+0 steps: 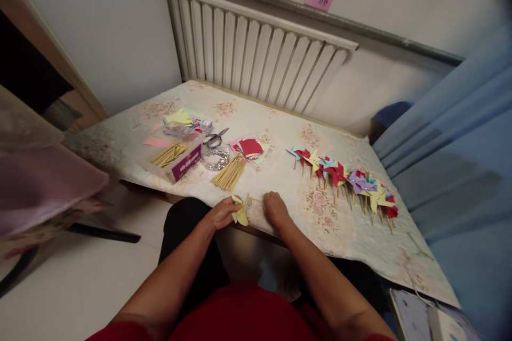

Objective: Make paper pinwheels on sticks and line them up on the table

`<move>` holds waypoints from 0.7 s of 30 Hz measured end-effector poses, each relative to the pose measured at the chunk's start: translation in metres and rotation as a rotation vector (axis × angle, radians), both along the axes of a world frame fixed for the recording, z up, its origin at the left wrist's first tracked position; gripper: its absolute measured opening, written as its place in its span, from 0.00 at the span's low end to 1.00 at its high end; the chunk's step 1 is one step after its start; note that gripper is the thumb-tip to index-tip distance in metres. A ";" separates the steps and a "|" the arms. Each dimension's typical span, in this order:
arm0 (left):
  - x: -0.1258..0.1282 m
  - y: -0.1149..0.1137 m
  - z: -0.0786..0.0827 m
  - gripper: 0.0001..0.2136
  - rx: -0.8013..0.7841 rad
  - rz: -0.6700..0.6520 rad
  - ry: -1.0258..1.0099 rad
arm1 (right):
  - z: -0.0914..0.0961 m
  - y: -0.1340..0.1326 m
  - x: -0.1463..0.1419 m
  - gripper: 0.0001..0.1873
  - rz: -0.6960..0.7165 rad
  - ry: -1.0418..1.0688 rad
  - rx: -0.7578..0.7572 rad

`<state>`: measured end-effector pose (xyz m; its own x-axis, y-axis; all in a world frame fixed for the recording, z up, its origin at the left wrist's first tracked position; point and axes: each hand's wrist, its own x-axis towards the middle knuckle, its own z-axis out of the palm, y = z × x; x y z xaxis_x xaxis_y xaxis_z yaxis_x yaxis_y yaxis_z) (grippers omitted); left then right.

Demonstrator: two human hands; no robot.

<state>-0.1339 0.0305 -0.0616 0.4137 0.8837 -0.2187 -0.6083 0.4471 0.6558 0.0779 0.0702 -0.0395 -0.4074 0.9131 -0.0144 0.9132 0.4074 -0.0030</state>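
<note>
My left hand [223, 212] is closed round a pale yellow paper pinwheel [241, 211] at the near edge of the table. My right hand [276, 209] is closed just to its right, pinching a thin wooden stick [256, 200] that runs into the pinwheel. A loose bundle of wooden sticks [229, 172] lies just beyond my hands. Beside it is a stack of coloured paper squares [250, 147], red on top.
A row of finished pinwheels [344, 176] lies along the right of the table [280, 128]. Scissors [216, 138], a clear dish of pins [216, 159] and a box of sticks [176, 160] sit at left. Behind stand a radiator [256, 53] and a blue curtain [460, 133].
</note>
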 end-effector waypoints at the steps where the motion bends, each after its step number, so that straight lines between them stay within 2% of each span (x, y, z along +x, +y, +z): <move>1: 0.000 0.000 0.000 0.16 0.000 -0.001 0.003 | -0.001 -0.001 0.002 0.11 -0.008 0.035 0.002; 6: -0.002 0.000 -0.003 0.16 -0.007 0.011 0.036 | -0.007 -0.006 0.012 0.11 -0.046 0.314 0.067; 10: -0.003 0.001 -0.004 0.16 -0.010 0.008 0.057 | -0.001 -0.002 0.022 0.09 -0.222 0.688 0.086; 13: -0.004 0.002 -0.004 0.15 -0.008 -0.010 0.055 | 0.012 -0.003 0.029 0.09 -0.365 0.994 -0.020; 17: -0.004 0.002 -0.003 0.14 -0.009 -0.014 0.052 | 0.029 -0.018 0.030 0.13 -0.440 1.347 -0.218; 21: -0.004 0.003 -0.001 0.14 -0.008 -0.023 0.040 | 0.039 -0.038 0.025 0.11 -0.508 1.608 -0.333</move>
